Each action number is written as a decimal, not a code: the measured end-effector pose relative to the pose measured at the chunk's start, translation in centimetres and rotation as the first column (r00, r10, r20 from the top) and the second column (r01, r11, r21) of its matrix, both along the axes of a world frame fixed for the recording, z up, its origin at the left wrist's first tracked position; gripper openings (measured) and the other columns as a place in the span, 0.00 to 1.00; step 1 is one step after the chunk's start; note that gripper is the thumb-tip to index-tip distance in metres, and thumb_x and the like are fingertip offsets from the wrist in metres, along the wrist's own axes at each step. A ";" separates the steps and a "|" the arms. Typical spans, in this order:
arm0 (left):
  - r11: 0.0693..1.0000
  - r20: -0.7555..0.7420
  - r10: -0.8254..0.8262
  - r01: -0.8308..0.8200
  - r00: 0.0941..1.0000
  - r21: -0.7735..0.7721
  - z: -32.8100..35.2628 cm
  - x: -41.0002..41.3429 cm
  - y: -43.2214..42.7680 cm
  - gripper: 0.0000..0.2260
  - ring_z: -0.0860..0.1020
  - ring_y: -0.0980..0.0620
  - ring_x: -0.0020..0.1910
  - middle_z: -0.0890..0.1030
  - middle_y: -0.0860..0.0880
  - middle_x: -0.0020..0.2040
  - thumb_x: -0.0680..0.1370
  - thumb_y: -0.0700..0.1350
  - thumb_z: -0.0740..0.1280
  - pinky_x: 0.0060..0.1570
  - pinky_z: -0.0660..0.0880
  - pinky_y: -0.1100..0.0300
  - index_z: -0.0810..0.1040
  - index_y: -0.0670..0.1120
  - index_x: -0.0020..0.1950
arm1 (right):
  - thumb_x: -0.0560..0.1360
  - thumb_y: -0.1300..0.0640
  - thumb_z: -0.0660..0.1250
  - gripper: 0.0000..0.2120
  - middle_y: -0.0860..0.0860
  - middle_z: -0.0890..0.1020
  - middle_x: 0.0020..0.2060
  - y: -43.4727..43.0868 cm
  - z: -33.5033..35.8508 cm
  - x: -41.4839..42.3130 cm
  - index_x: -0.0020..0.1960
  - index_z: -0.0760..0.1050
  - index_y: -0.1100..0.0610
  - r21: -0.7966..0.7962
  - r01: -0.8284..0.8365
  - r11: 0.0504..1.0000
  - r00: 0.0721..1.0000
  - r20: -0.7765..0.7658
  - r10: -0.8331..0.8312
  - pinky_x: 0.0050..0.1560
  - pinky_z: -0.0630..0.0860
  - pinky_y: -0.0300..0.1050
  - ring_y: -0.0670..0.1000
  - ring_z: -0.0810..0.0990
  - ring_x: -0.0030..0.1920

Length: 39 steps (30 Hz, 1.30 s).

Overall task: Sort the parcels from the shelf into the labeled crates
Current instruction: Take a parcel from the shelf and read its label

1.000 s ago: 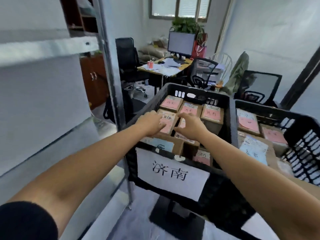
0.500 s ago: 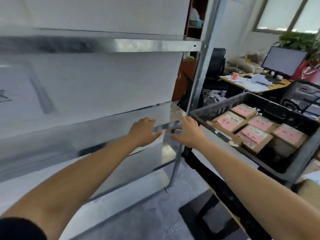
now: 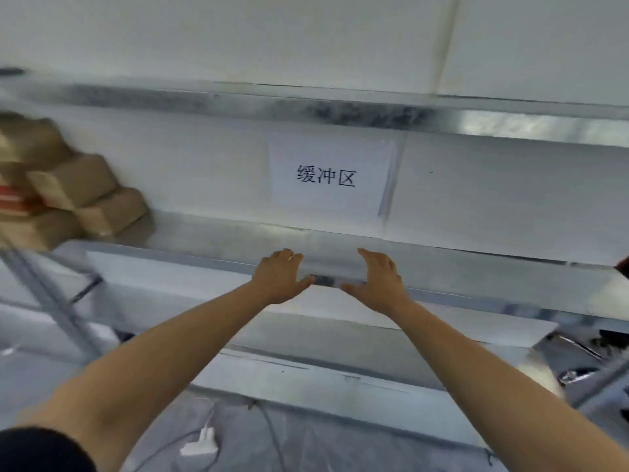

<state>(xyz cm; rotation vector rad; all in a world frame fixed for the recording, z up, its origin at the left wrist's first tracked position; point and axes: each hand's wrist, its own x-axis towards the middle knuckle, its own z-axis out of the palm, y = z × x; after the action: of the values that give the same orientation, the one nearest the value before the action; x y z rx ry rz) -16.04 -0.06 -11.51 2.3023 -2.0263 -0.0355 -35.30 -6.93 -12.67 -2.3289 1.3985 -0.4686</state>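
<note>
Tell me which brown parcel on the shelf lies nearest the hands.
The brown cardboard parcel at the right end of the pile, low on the metal shelf; the others sit further left or higher, farther from the left hand.

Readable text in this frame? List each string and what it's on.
"缓冲区": black print on the white paper sheet on the back panel above the shelf.
Brown parcels at the shelf's left end: a red-and-white patch, too blurred to read.
Nothing else legible.
</note>
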 end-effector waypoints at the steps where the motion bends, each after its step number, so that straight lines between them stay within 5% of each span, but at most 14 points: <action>1: 0.999 0.013 0.034 -0.034 0.999 0.001 0.2 2.8 1.3 0.28 0.65 0.44 0.69 0.64 0.43 0.73 0.79 0.60 0.55 0.65 0.64 0.50 0.60 0.44 0.73 | 0.71 0.41 0.68 0.39 0.55 0.60 0.72 0.6 -0.2 2.9 0.75 0.54 0.53 -0.001 -0.021 1.000 1.000 0.017 0.021 0.71 0.60 0.57 0.57 0.56 0.73; 18: 0.819 -0.087 0.573 -0.574 0.815 0.024 -0.5 33.1 18.3 0.28 0.66 0.45 0.68 0.65 0.44 0.71 0.79 0.60 0.56 0.63 0.67 0.52 0.61 0.45 0.74 | 0.73 0.42 0.67 0.39 0.55 0.58 0.73 8.0 -1.5 38.6 0.76 0.52 0.53 0.129 -0.405 0.905 0.910 0.149 0.386 0.70 0.59 0.56 0.57 0.52 0.74; 32: 0.756 -0.088 0.643 -0.648 0.761 -0.086 2.3 49.2 13.3 0.26 0.67 0.46 0.68 0.65 0.45 0.72 0.79 0.58 0.57 0.64 0.67 0.51 0.62 0.46 0.73 | 0.73 0.47 0.68 0.37 0.58 0.63 0.71 1.3 1.8 60.2 0.75 0.55 0.55 0.044 -0.546 0.836 0.811 0.276 0.516 0.68 0.63 0.55 0.58 0.61 0.70; 39: 0.722 -0.228 0.619 -0.659 0.751 -0.209 3.1 55.4 12.0 0.24 0.66 0.46 0.69 0.63 0.45 0.73 0.80 0.52 0.59 0.65 0.66 0.52 0.61 0.45 0.73 | 0.74 0.43 0.65 0.35 0.56 0.63 0.71 0.9 3.8 68.0 0.75 0.54 0.50 0.040 -0.610 0.791 0.769 0.271 0.579 0.67 0.65 0.51 0.57 0.64 0.70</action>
<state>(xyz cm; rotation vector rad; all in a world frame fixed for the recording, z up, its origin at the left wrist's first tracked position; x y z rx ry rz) 39.34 11.96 -8.36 2.5744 -0.9855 0.1153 32.69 -6.06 -8.88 -2.3438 0.4972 -0.4329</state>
